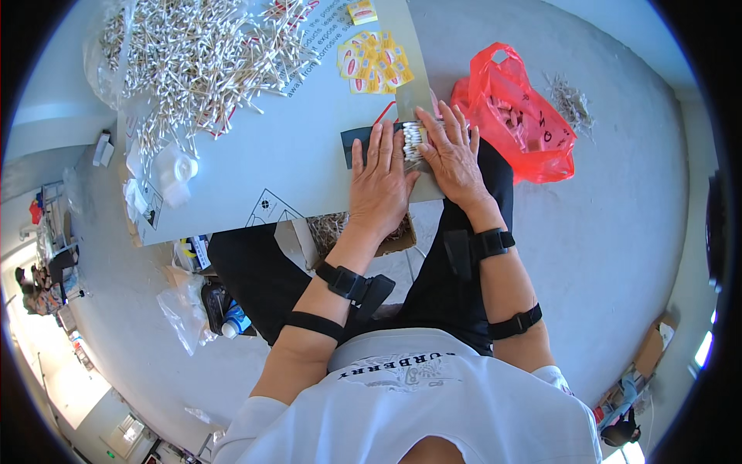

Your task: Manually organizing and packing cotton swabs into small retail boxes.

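**Hands pressed around a swab bundle at the board's edge**

A grey concrete floor fills the frame, and a pale board [255, 166] lies across the person's lap in the upper middle; the fisheye rim bends and darkens the frame's edges, and the lower left corner is too blurred to read. A heap of swabs [197, 58] spreads over the upper left, partly cut off by the top edge; yellow packets [375, 62] lie right of it; a red bag [518, 116] sits on the floor at upper right, its contents hard to make out. At centre, the bundle [413, 141] shows only as a short row of white tips between the hands; the rest is hidden. The left hand [380, 182] lies flat, fingers spread, covering a dark sheet [352, 143]; the right hand [452, 158] rests open against the bundle's other side; whether either actually grips it cannot be told.
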`<state>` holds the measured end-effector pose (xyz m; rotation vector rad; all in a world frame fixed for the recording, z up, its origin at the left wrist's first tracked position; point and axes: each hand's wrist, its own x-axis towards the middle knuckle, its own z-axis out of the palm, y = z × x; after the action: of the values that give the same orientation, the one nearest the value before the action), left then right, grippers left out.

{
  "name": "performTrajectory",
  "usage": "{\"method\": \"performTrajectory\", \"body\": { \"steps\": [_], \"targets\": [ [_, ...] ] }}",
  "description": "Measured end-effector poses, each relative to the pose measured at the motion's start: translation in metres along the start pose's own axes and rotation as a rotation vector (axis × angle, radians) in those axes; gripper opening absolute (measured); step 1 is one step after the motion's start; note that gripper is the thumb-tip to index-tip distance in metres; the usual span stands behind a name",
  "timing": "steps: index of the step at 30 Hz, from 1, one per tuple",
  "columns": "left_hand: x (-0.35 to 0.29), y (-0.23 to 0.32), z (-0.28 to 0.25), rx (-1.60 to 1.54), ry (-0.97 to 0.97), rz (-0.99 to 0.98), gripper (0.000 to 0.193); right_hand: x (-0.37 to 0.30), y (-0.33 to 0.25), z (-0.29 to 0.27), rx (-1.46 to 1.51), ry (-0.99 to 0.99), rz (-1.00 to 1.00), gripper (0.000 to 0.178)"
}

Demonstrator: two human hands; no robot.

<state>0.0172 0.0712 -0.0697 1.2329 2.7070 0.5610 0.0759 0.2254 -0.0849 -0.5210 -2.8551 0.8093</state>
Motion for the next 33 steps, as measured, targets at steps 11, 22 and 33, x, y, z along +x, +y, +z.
{"method": "performTrajectory", "body": {
  "steps": [11, 22, 33],
  "targets": [
    [0.018, -0.026, -0.009, 0.009, -0.006, 0.164, 0.063, 0.002, 0.004, 0.000, 0.069, -0.011, -0.014, 0.046],
    [0.024, -0.025, -0.007, 0.050, 0.032, 0.094, 0.079, 0.002, 0.005, 0.000, 0.130, -0.003, -0.010, 0.044],
    [0.038, -0.021, -0.002, -0.805, 0.427, -0.002, 0.058, 0.010, 0.016, -0.002, 0.480, 0.508, 0.153, 0.047]
  ]
}}
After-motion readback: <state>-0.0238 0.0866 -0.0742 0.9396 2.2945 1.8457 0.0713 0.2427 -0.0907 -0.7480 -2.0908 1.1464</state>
